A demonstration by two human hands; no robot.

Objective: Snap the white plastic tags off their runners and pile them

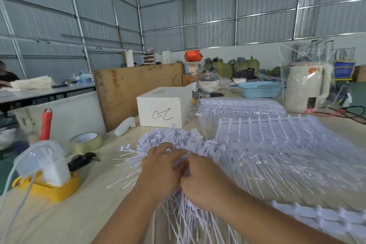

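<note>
Left hand (160,166) and right hand (206,186) touching, both curled around a bunch of white tags (183,161), centre table (65,222). Loose tag pile (158,138) at 12 o'clock of hands; tags on runners (277,144) at 2 o'clock.

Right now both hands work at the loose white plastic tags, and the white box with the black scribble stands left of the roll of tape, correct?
Not quite. In the head view the white box with the black scribble stands right of the roll of tape. Both hands, left and right, do work at the loose white plastic tags.
</note>
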